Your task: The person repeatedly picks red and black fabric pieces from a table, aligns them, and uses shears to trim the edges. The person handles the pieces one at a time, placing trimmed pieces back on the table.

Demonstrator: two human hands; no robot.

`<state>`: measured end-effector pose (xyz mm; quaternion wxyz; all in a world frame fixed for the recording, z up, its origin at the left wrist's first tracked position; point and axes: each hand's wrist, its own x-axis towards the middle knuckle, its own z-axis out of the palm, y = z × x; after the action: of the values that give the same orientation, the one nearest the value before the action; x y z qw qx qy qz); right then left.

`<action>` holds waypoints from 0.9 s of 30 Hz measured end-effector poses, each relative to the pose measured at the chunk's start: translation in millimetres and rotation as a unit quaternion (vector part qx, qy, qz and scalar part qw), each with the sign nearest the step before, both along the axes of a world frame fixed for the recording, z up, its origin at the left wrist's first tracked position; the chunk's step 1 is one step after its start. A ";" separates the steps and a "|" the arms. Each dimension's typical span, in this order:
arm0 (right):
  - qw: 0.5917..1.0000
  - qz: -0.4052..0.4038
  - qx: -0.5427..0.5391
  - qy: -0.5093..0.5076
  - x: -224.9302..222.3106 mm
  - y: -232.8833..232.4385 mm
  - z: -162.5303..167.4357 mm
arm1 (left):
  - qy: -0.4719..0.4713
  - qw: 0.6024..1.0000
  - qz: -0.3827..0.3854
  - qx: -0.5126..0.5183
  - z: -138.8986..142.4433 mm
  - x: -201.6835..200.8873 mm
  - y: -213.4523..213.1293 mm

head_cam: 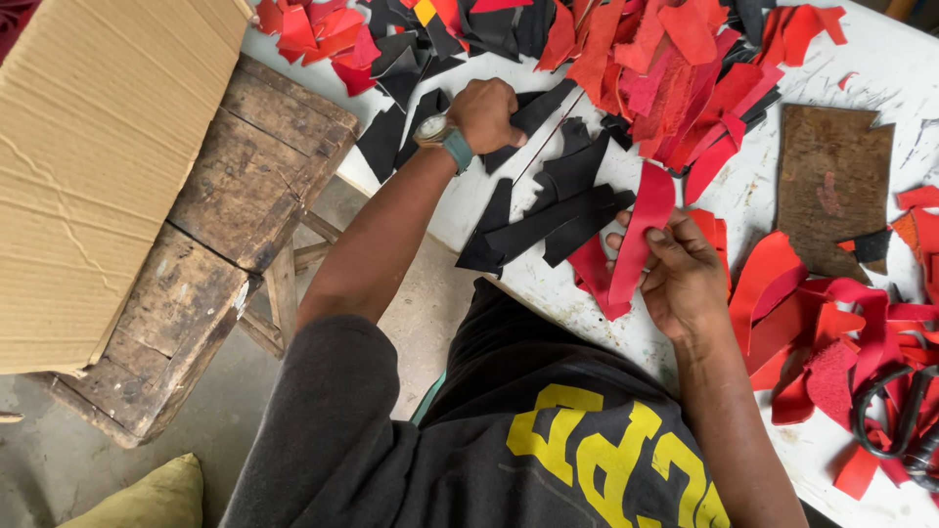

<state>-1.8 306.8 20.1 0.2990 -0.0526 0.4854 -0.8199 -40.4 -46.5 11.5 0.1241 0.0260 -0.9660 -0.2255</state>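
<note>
I see my right hand (pixel 685 279) at the near edge of the white counter (pixel 880 78), pinching a long red strip (pixel 641 230) between thumb and fingers, with more red pieces stacked under it. My left hand (pixel 486 112) is farther off and to the left, clenched over the black scraps (pixel 562 210) spread across the middle of the counter; I judge it is grasping one of them, though its fingers are hidden. A big mixed heap of red scraps (pixel 675 68) fills the far side, and looser red pieces lie to the right near a brown board (pixel 831 186) and dark scissors (pixel 905 420). Judging by that heap, the sorting looks only partly done, with most pieces left.
</note>
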 end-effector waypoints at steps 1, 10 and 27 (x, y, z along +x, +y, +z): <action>1.000 0.002 0.015 -0.005 -0.7 0.3 -3.0 | -0.078 0.997 -0.009 0.007 3.2 -3.6 0.0; 0.999 0.024 0.025 0.003 -1.4 2.9 -21.6 | -0.114 0.987 -0.056 0.098 -8.3 19.5 4.9; 0.993 0.051 0.099 0.046 -12.5 -50.5 -6.5 | -0.025 0.988 -0.151 0.018 -35.0 196.1 79.7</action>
<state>-14.3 256.3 13.7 0.3218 -0.0850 0.5744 -0.7479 155.7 33.1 -23.5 0.0640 -0.1120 -0.9573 -0.2587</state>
